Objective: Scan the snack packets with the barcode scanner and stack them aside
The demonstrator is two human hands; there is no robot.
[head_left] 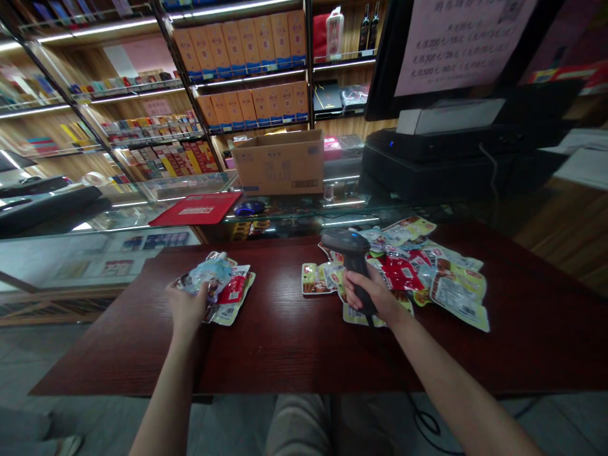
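Observation:
My right hand is closed round the grip of a black barcode scanner, held upright over a spread of snack packets on the dark red table. My left hand holds a pale blue packet at the edge of a small pile of packets on the table's left part. The scanner's head points away from me, toward the glass counter.
Beyond the table runs a glass counter with a red mat, a blue mouse and a cardboard box. A black register with a screen stands at the right. Shelves of boxed goods fill the back.

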